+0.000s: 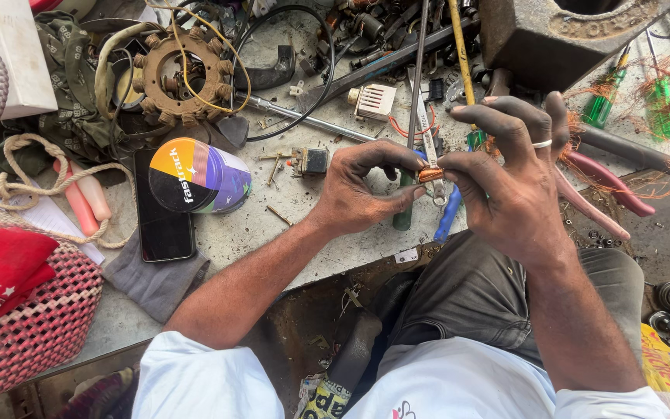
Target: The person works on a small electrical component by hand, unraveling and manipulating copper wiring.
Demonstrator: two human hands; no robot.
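Both hands share the grip: left hand and right hand pinch a small copper-wound coil between closed fingertips, just above the desk edge. It looks light but delicate; its fine windings could snag, so holding it by the ends seems safest. Shiny orange-copper, stubby. Behind lie blue-handled pliers, then a rusty stator.

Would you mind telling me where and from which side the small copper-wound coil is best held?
Probably by its two ends, from left and right. The copper-wound coil is a short cylinder lying crosswise, and the left hand and right hand already pinch it that way with their fingers. That leaves the wound middle exposed and likely avoids pressing on the thin wire turns.
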